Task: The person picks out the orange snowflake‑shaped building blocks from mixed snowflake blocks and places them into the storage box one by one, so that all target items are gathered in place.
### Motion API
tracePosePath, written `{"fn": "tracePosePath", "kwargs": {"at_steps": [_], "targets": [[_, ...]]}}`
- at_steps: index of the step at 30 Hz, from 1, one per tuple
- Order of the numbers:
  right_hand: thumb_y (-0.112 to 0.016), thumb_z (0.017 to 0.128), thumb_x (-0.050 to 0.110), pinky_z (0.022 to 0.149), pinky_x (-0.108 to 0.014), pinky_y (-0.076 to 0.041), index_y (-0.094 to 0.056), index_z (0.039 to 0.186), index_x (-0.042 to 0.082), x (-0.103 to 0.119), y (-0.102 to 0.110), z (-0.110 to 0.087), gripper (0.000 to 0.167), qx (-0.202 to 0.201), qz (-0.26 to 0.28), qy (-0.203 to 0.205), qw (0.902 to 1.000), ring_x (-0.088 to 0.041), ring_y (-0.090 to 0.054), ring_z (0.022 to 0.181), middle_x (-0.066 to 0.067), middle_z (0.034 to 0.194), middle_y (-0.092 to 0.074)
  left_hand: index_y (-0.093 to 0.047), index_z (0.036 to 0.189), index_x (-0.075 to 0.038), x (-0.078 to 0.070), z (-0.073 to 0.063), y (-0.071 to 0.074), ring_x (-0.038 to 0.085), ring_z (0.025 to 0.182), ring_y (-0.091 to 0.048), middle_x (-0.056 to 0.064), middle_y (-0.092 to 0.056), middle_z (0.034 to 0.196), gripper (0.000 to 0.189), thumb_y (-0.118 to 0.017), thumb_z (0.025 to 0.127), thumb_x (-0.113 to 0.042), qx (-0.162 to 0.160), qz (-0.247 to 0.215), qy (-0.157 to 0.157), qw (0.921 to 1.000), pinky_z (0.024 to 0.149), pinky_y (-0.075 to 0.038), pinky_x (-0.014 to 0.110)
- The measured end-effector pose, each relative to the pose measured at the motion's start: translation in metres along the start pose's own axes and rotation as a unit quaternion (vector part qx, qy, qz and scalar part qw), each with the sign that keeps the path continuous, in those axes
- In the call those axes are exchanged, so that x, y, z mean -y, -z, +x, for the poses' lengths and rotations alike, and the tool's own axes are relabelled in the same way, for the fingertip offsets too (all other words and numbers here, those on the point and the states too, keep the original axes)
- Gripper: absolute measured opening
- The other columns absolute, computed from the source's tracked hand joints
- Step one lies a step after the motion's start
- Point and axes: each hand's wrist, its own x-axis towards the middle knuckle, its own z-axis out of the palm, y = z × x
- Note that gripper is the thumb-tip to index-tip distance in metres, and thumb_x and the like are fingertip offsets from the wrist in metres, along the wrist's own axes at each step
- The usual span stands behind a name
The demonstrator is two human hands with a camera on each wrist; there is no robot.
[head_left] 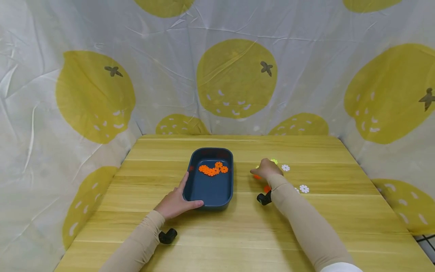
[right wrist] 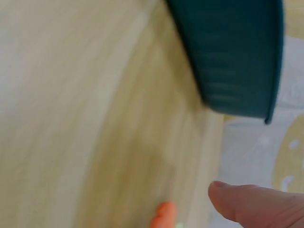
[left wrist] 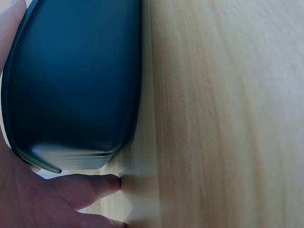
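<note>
A dark blue rectangular bin (head_left: 208, 206) stands on the table with several orange notched plastic discs (head_left: 211, 172) inside. My left hand (head_left: 175, 204) rests against its near left corner, thumb along the front and a straight finger along the left side. To the right of the bin, my right hand (head_left: 270, 169) reaches low over an orange disc (head_left: 257, 176), back of the hand up. In the right wrist view the thumb (right wrist: 256, 202) is straight and apart from a blurred orange disc (right wrist: 164, 216); the other fingers are hidden. Another orange disc (head_left: 267, 188) lies nearer, beside the wrist.
Around the right hand lie a yellow-green disc (head_left: 273, 161), a white disc (head_left: 285, 167) and another white disc (head_left: 304, 189), with one more partly behind the forearm. Black camera mounts (head_left: 168, 236) hang at both wrists. A lemon-print curtain (head_left: 299, 87) encloses the wooden table (head_left: 217, 241).
</note>
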Motion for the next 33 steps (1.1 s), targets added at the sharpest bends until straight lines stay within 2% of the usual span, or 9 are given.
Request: {"fn": "tracePosePath", "kwargs": {"at_steps": [6,9,12,15,18,21,26,30,33], "targets": [[-0.07,0.092,0.041,0.061,-0.033,-0.041,-0.063,0.101,0.002,-0.011,-0.007,0.002,0.041,0.006,-0.024,-0.023,0.9994,-0.021,-0.05,0.071,-0.006,0.087,-0.057,0.004,0.164,-0.033,0.0,-0.001,0.0,0.057,0.137,-0.045,0.036,-0.03,0.159,0.126,-0.076,0.075,-0.071,0.003,-0.002,-0.002,1.0,0.103,-0.045,0.068],[-0.069,0.091,0.038,0.066,-0.035,-0.046,-0.065,0.122,0.0,-0.015,-0.008,0.003,0.05,0.011,-0.022,-0.024,0.9994,-0.024,-0.055,0.08,-0.016,0.113,-0.067,0.004,0.164,-0.034,0.0,0.0,0.0,0.056,0.138,-0.045,0.035,-0.03,0.159,0.125,-0.076,0.075,-0.071,0.004,-0.003,0.0,1.0,0.104,-0.045,0.068],[-0.07,0.089,0.035,0.08,-0.043,-0.054,-0.055,0.141,-0.001,-0.017,-0.006,0.004,0.065,0.011,-0.02,-0.015,0.9996,-0.03,-0.062,0.098,-0.021,0.141,-0.06,0.005,0.164,-0.034,0.0,0.0,0.001,0.056,0.138,-0.044,0.036,-0.029,0.16,0.125,-0.076,0.076,-0.07,0.004,-0.003,-0.001,1.0,0.104,-0.044,0.068],[-0.07,0.088,0.033,0.097,-0.05,-0.053,-0.05,0.146,-0.003,-0.018,-0.004,0.005,0.071,0.015,-0.018,-0.003,0.9997,-0.036,-0.062,0.117,-0.023,0.148,-0.054,0.005,0.164,-0.036,0.0,0.0,0.001,0.057,0.138,-0.044,0.036,-0.029,0.16,0.124,-0.077,0.076,-0.07,0.005,-0.005,-0.001,1.0,0.103,-0.044,0.069],[-0.071,0.088,0.031,0.103,-0.051,-0.051,-0.049,0.146,-0.006,-0.019,-0.003,0.007,0.072,0.023,-0.019,0.006,0.9996,-0.041,-0.059,0.126,-0.025,0.148,-0.053,0.005,0.164,-0.035,0.0,0.0,0.001,0.058,0.137,-0.044,0.037,-0.029,0.159,0.124,-0.077,0.076,-0.069,0.006,-0.004,-0.001,1.0,0.103,-0.045,0.069],[-0.073,0.089,0.028,0.104,-0.049,-0.051,-0.05,0.143,-0.009,-0.021,-0.002,0.009,0.069,0.024,-0.01,0.014,0.9996,-0.04,-0.06,0.124,-0.027,0.147,-0.054,0.004,0.164,-0.035,0.0,0.001,0.001,0.056,0.137,-0.045,0.036,-0.029,0.159,0.125,-0.077,0.076,-0.07,0.004,-0.003,0.001,1.0,0.103,-0.045,0.068],[-0.067,0.09,0.018,0.072,-0.032,-0.05,-0.062,0.125,-0.009,-0.024,0.001,0.014,0.045,0.013,0.011,0.016,0.9997,-0.025,-0.058,0.081,-0.021,0.119,-0.065,0.004,0.164,-0.034,0.0,0.001,0.001,0.055,0.138,-0.046,0.035,-0.03,0.159,0.125,-0.076,0.075,-0.071,0.002,-0.002,0.001,1.0,0.103,-0.045,0.068],[-0.059,0.09,0.013,0.058,-0.026,-0.038,-0.063,0.091,-0.001,-0.026,0.005,0.016,0.015,0.008,0.021,0.026,0.9994,-0.018,-0.048,0.064,-0.011,0.087,-0.059,0.004,0.164,-0.034,0.0,0.001,0.001,0.055,0.136,-0.047,0.036,-0.03,0.159,0.125,-0.076,0.075,-0.071,0.001,-0.001,-0.002,1.0,0.103,-0.046,0.067],[-0.055,0.092,0.012,0.056,-0.026,-0.037,-0.048,0.071,0.01,-0.027,0.007,0.015,0.022,0.006,0.046,0.038,0.9982,-0.015,-0.042,0.057,-0.003,0.069,-0.045,0.004,0.164,-0.034,0.0,0.0,0.001,0.056,0.136,-0.047,0.036,-0.03,0.159,0.125,-0.077,0.076,-0.07,0.002,-0.003,-0.001,1.0,0.102,-0.046,0.067]]}}
